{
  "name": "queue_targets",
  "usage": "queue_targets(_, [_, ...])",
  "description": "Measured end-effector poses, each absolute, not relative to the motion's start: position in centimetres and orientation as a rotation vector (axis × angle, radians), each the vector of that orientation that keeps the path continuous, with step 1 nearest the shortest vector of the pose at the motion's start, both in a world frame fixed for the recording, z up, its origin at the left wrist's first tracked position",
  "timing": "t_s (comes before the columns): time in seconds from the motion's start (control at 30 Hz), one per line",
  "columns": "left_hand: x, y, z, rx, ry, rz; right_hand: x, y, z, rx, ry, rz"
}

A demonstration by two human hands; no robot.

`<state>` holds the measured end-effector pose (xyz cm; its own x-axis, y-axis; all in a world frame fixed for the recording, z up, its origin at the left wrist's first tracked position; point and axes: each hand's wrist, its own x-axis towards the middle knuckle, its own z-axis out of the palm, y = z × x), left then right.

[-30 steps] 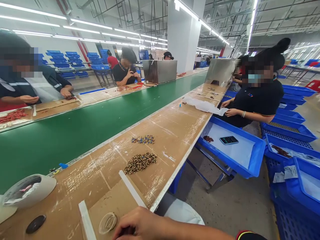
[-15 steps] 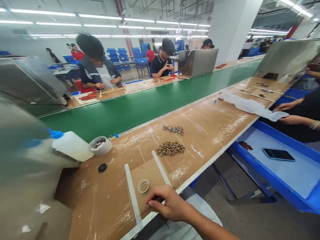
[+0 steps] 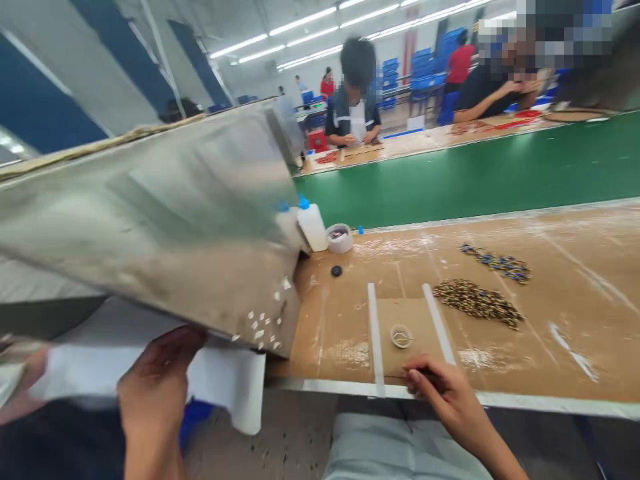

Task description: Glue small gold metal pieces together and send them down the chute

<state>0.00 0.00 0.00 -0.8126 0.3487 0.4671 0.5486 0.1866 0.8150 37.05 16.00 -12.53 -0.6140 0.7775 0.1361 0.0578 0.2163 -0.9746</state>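
Fingers of my right hand (image 3: 453, 397) are curled, thumb and forefinger drawn together just on the near side of the small clear cup (image 3: 399, 335); whether anything thin is pinched between them I can't make out. The cup sits on a piece of cardboard (image 3: 407, 310), between two white strips (image 3: 375, 333), one along its left and one along its right, with a thin pale piece (image 3: 407, 339) lying across its right side. Well to the left of the cup is my left hand (image 3: 155, 390), fingertips up at the lower edge of a metal housing (image 3: 215, 253), above a white sheet (image 3: 225, 380); they're too blurred and shaded for me to tell whether they grip anything. Right of the cup lies a heap of brass-coloured pieces (image 3: 477, 302), and past it, farther from me, a looser scatter of blue-and-brass pieces (image 3: 505, 265). Beyond the cup and to its left are a round black disc (image 3: 337, 271), a white roll (image 3: 340, 244) and a pale bottle (image 3: 313, 228) with a blue cap (image 3: 303, 203). Farther beyond the cup runs the green belt (image 3: 450, 190).
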Motion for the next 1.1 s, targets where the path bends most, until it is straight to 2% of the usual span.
queue_targets(0.2, [5.1,-3.9,-2.0,-0.902,-2.309,-2.187,38.5,16.0,-13.1,-0.796,-1.880,1.461])
queue_targets(0.33, [9.1,-3.3,-2.0,-1.288,-2.308,-2.536,38.7,16.1,-13.0,-0.780,-1.903,1.459])
queue_targets(0.5, [11.9,0.4,-4.0,-1.650,-2.332,-2.765,38.2,16.2,-12.3,-0.774,-1.898,1.437])
queue_targets(0.6, [12.7,3.2,-5.1,-1.749,-2.433,-2.734,37.9,16.2,-11.7,-0.780,-1.907,1.425])
queue_targets(0.8, [14.1,7.3,-6.5,-1.852,-2.709,-2.422,37.4,16.4,-11.4,-0.821,-1.901,1.396])
queue_targets(1.1, [15.7,10.2,-8.7,-2.186,-2.518,-2.082,37.1,16.5,-11.1,-0.784,-1.755,1.534])
